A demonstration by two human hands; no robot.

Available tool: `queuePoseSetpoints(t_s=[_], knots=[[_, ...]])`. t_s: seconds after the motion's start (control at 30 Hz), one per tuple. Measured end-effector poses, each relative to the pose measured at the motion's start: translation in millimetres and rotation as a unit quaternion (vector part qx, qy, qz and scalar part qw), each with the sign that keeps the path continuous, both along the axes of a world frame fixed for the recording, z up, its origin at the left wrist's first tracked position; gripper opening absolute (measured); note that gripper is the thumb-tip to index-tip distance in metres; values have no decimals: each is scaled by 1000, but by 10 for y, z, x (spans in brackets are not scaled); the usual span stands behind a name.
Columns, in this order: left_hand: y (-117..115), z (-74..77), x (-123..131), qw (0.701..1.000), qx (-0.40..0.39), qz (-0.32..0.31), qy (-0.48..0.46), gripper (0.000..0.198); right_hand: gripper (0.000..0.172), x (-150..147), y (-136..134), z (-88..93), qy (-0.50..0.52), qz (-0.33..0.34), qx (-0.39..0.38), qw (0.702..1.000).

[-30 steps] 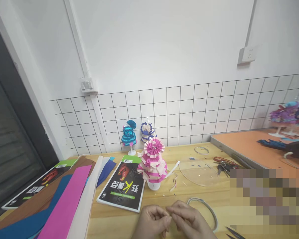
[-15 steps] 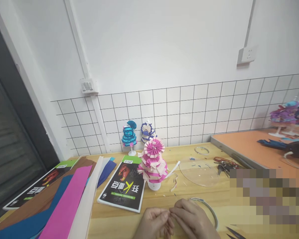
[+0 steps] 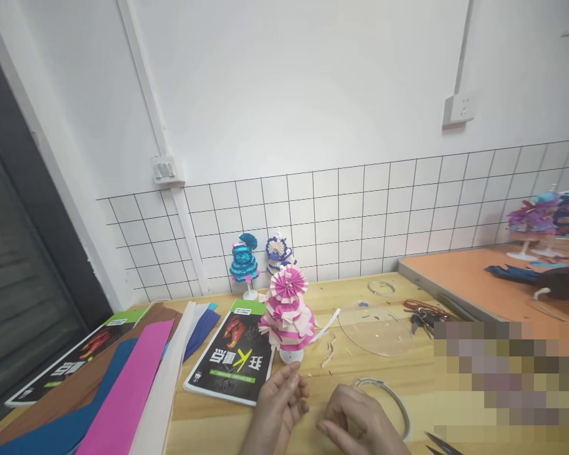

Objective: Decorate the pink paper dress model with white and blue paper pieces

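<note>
A pink and cream pleated-paper tree (image 3: 289,309) stands upright on a white base, in front of me on the wooden table. Just below the base is my left hand (image 3: 282,401), its fingers curled and the thumb against the index finger. Anything pinched there is too small to make out. My right hand (image 3: 360,420) hovers to the right with bent, closed fingers; their tips are partly hidden, and what they hold does not show. Behind its knuckles lies a pale ring (image 3: 401,404). Scissor blades (image 3: 440,443) show at the lower right edge.
Coloured crepe paper strips (image 3: 128,385) and a black booklet (image 3: 232,360) lie on the left. Two more paper trees (image 3: 244,262) stand at the back. A clear disc (image 3: 377,328) with scraps, a wire ring (image 3: 382,288) and keys (image 3: 424,318) lie right. An orange table (image 3: 455,278) adjoins.
My hands, fingertips together before, are now apart. The left has moved up and left toward the tree's base; the right has dropped slightly. The view has shifted a little.
</note>
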State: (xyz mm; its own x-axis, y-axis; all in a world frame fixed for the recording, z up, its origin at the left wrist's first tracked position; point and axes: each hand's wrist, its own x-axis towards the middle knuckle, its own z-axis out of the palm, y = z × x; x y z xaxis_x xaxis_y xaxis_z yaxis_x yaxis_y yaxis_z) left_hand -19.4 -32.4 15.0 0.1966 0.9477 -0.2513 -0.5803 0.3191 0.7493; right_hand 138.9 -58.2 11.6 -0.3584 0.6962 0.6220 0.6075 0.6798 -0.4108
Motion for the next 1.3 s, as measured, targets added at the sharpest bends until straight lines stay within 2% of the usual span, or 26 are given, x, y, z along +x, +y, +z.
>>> queuePoseSetpoints(t_s=[0.17,0.33,0.53,0.93,1.3], knots=[[84,78,58,999,-20,33,-22,22,28,4,14,-44,8,2,-25,1000],[189,129,143,998,-23,53,-32,18,22,40,29,-50,42,44,-75,995],[302,119,202,995,-10,73,-65,17,21,55,65,-65,88,64,-103,989],[337,113,148,995,24,68,-64,19,21,13,126,-116,155,25,-186,970],[318,129,139,994,30,84,-59,19,36,-4,110,-39,183,-27,-244,952]])
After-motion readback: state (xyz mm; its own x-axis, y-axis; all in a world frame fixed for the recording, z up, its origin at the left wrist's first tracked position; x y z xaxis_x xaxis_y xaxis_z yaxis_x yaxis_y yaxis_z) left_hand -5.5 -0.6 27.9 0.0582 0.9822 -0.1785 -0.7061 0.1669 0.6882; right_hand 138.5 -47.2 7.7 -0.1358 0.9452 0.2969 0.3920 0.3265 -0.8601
